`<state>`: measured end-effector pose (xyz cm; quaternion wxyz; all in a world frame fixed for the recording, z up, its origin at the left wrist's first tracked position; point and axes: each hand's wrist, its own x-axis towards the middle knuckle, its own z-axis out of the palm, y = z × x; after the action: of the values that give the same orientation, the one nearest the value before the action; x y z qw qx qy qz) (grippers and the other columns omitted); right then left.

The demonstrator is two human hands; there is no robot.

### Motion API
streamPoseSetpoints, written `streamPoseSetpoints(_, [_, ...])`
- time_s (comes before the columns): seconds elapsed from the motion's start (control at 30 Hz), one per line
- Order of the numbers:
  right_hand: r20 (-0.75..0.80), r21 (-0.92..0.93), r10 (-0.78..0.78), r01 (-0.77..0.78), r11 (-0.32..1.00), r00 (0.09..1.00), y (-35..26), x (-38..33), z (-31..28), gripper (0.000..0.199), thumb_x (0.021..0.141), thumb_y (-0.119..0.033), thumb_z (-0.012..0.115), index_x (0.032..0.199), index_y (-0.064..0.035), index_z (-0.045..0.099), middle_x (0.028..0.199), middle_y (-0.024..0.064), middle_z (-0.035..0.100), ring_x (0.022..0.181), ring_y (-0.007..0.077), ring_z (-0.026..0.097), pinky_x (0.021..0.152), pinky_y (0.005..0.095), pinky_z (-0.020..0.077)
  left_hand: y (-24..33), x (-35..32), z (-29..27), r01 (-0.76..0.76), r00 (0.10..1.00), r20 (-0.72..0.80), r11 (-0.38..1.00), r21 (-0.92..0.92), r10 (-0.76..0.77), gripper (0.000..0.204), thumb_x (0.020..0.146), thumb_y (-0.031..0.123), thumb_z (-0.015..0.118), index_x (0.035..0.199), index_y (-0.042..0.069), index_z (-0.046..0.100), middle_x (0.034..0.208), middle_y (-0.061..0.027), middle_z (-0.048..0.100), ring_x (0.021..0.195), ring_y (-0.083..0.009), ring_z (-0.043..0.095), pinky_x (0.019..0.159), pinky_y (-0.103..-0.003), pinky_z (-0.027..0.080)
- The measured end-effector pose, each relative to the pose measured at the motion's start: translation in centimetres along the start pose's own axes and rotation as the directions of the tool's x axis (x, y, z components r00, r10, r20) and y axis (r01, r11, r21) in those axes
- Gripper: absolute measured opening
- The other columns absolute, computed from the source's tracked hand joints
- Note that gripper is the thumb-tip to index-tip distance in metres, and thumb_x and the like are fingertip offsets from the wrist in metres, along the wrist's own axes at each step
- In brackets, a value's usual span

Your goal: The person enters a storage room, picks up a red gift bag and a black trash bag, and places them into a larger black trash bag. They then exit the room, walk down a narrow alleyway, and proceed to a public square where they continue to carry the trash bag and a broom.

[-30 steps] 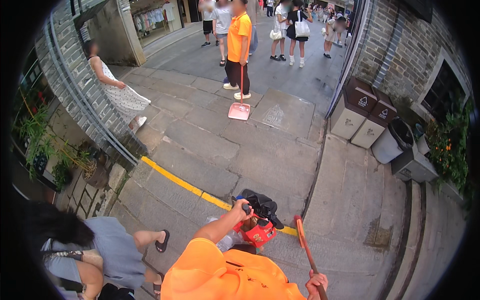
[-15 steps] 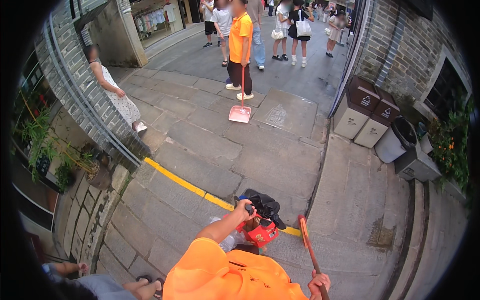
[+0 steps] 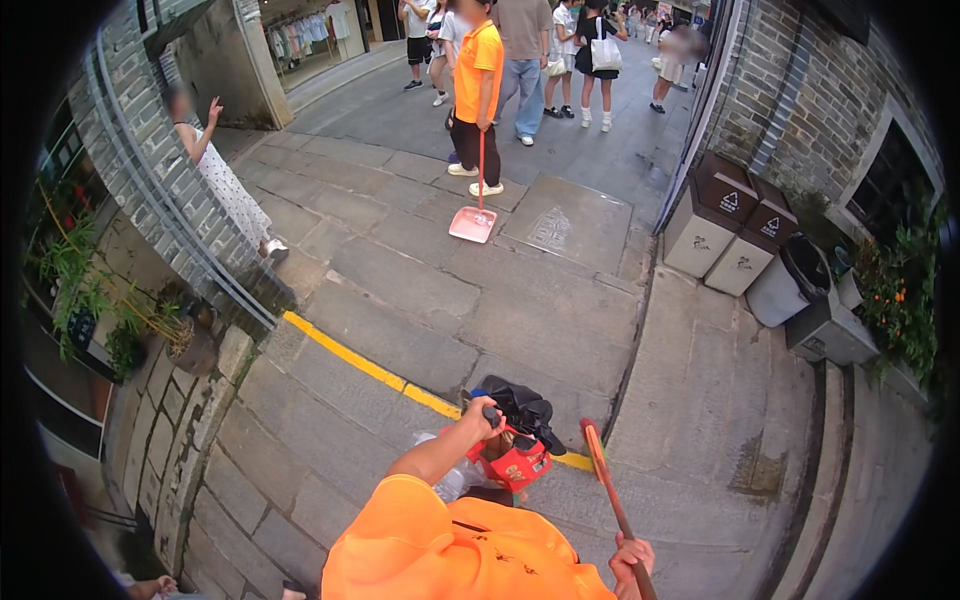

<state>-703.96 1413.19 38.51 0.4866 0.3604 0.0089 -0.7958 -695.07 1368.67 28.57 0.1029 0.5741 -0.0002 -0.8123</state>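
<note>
My left hand [image 3: 484, 416] is closed around a dark handle [image 3: 492, 416], in front of my body. Below and beside it are a bunched black plastic bag [image 3: 527, 413], a red printed bag [image 3: 516, 466] and a clear plastic bag [image 3: 460, 480]; what the handle belongs to is hidden. My right hand [image 3: 632, 560], at the lower right, grips the shaft of a broom [image 3: 617, 508]. The broom's narrow red-orange head [image 3: 592, 440] points away from me, low over the paving near the yellow line.
A person in an orange shirt [image 3: 480, 70] stands ahead with a long-handled pink dustpan [image 3: 473, 225]. Brown-topped bins [image 3: 697, 235] and a grey bin [image 3: 787, 285] line the right wall. Potted plants [image 3: 190, 345] and a person in a white dress [image 3: 232, 190] are at left. Pedestrians [image 3: 597, 70] stand beyond.
The broom head has shifted slightly left and up. The person in the white dress has raised a hand. A passer-by at the lower left has mostly left view, and pedestrians ahead have moved.
</note>
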Motion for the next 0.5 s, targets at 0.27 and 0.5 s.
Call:
streamPoseSetpoints(0.27, [0.036, -0.002, 0.039, -0.039, 0.999, 0.999, 0.0, 0.9, 0.5, 0.038, 0.076, -0.01, 0.039, 0.097, 0.0206, 0.031, 0.049, -0.0068, 0.042, 0.038, 0.0035, 0.044, 0.037, 0.0196, 0.0342, 0.2, 1.2, 0.0, 0.02, 1.0, -0.021, 1.0, -0.014, -0.02, 0.017, 0.06, 0.014, 0.055, 0.069, 0.006, 0.043, 0.06, -0.0084, 0.047, 0.054, -0.0222, 0.048, 0.05, -0.033, 0.047])
streamPoseSetpoints(0.5, [-0.027, -0.081, 0.054, -0.056, 0.995, 0.998, 0.0, 1.5, 1.1, 0.036, 0.076, -0.01, 0.039, 0.096, 0.0206, 0.034, 0.051, -0.0063, 0.042, 0.038, 0.0037, 0.042, 0.038, 0.0196, 0.0336, 0.2, 1.0, -0.7, -0.003, 1.0, 0.03, 0.999, -0.034, 0.004, 0.018, 0.06, 0.014, 0.056, 0.07, 0.005, 0.044, 0.061, -0.009, 0.048, 0.055, -0.0228, 0.048, 0.05, -0.033, 0.047])
